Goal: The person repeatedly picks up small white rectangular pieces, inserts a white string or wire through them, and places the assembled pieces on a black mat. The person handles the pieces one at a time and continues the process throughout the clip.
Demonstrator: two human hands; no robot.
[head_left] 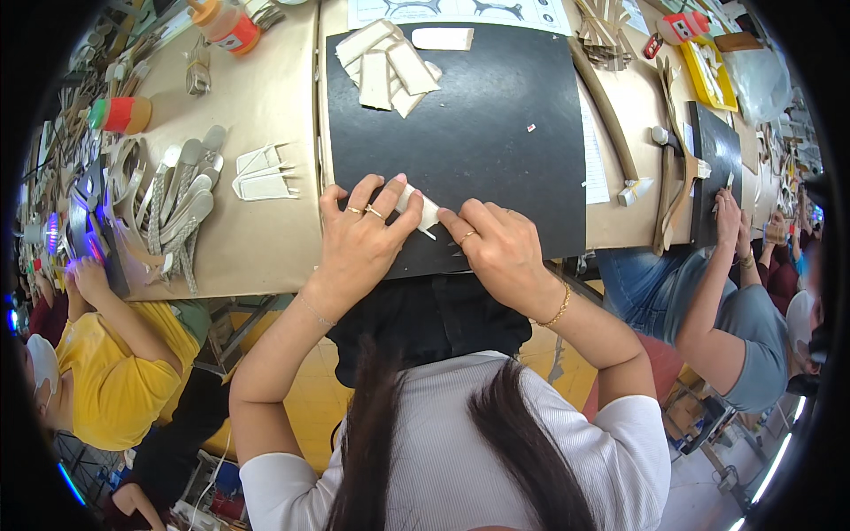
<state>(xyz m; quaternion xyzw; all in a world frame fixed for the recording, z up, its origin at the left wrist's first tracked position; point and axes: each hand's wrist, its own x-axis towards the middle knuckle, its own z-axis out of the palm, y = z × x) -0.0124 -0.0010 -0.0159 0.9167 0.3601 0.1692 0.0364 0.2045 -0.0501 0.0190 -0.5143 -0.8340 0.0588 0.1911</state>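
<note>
On the black mat (pixel 496 115), a small white folded piece (pixel 425 212), of leather or cloth, lies between my two hands. My left hand (pixel 367 232) pins it with the fingertips, its fingers bent and partly spread. At the piece's right end, my right hand (pixel 498 243) is closed, with the index fingertip against the edge. The right thumb and the underside of the grip are hidden. A thin white sliver shows just below the piece. Farther up the mat sits a loose pile of flat cream pieces (pixel 390 66), with a single one (pixel 443 38) beside it.
Finished-looking white pieces (pixel 264 174) and many strap-like strips (pixel 181 199) lie to the left, near two glue bottles (pixel 232 28) (pixel 121 115). On the right are a hammer-like tool (pixel 609 119), brown straps (pixel 675 168) and a yellow tray (pixel 708 75). Co-workers sit on both sides.
</note>
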